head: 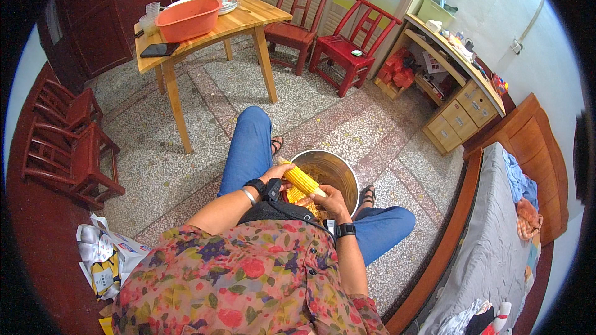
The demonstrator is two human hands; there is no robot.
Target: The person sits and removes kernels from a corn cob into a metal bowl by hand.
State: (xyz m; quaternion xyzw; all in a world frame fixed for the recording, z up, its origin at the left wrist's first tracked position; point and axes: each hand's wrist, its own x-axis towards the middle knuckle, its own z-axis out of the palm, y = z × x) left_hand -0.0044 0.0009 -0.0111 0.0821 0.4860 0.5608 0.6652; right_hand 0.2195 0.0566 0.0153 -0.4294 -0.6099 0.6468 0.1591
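Note:
Both hands hold one husked ear of yellow corn (301, 179) above a large round metal pot (339, 167) that stands on the floor between the knees. My left hand (275, 176) grips the upper left end of the ear. Round the pale lower right end are the fingers of my right hand (333, 202). More yellow corn (294, 195) shows just beneath the held ear, partly hidden by the hands. Something brownish yellow lies inside the pot; its detail is too small to tell.
Ahead stands a wooden table (251, 7) with an orange plastic basin (188, 21) and a dark phone (159, 50). Red wooden chairs (342, 46) are beyond. At right is a bed (484, 242); a white bag (128, 251) sits at lower left.

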